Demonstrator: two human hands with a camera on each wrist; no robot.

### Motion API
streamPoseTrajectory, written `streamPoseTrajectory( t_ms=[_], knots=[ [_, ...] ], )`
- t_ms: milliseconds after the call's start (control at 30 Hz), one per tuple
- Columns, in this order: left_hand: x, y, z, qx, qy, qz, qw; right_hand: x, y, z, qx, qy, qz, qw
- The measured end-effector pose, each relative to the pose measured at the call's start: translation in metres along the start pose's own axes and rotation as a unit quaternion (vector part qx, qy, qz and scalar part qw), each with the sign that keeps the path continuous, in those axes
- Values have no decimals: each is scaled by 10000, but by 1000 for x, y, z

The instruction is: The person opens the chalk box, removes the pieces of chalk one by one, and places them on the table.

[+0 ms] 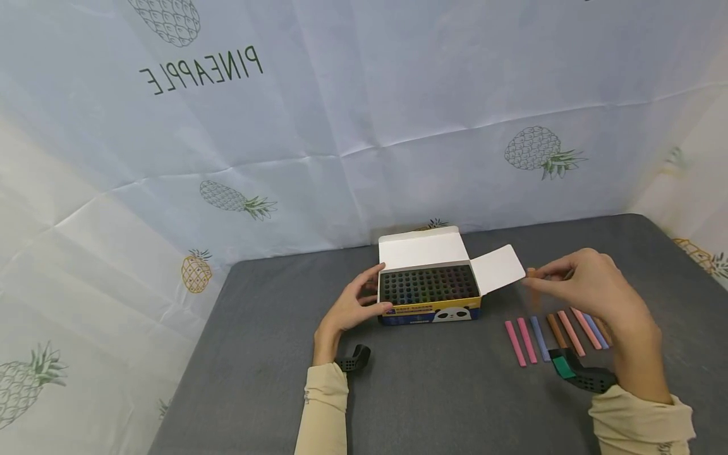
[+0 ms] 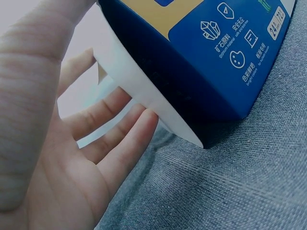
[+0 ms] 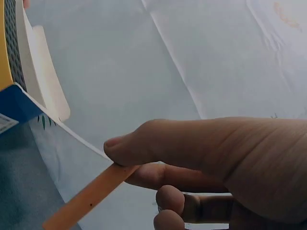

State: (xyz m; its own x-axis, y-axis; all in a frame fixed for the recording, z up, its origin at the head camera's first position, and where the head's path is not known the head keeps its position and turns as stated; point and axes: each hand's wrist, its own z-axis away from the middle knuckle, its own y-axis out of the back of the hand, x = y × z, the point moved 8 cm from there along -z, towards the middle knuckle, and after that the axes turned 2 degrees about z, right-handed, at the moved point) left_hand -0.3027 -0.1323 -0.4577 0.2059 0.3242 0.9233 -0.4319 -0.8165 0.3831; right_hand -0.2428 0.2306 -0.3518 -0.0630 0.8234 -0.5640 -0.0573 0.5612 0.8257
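Note:
A blue and yellow chalk box (image 1: 429,315) with a panda on its front lies with its lid up, showing a dark grid of round holes. My left hand (image 1: 349,306) grips its left end, thumb at the front corner and forefinger toward the back. In the left wrist view, other fingers touch the white end flap (image 2: 144,91). Right of the box, my right hand (image 1: 597,291) pinches an orange-brown chalk stick (image 3: 91,199) between thumb and forefinger; it hangs downward beside the right flap (image 1: 500,270).
On the grey table (image 1: 432,392), a loose row of pink, blue, brown and salmon chalk sticks (image 1: 527,340) lies below my right hand. A pineapple-print cloth (image 1: 398,158) rises behind the table. Black wrist devices (image 1: 588,378) sit on both wrists, the right one overlapping the row in the head view.

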Motion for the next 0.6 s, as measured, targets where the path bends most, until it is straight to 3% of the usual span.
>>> streamPoseTrajectory(
  t_ms=[267,600],
  knots=[
    [-2,-1,0,-45,89,-3,10000,35,12,7,-19,-592,264,9979],
    [-1,-1,2,23,-55,43,10000,103,28,21,233,-1609,668,9844]
  ],
)
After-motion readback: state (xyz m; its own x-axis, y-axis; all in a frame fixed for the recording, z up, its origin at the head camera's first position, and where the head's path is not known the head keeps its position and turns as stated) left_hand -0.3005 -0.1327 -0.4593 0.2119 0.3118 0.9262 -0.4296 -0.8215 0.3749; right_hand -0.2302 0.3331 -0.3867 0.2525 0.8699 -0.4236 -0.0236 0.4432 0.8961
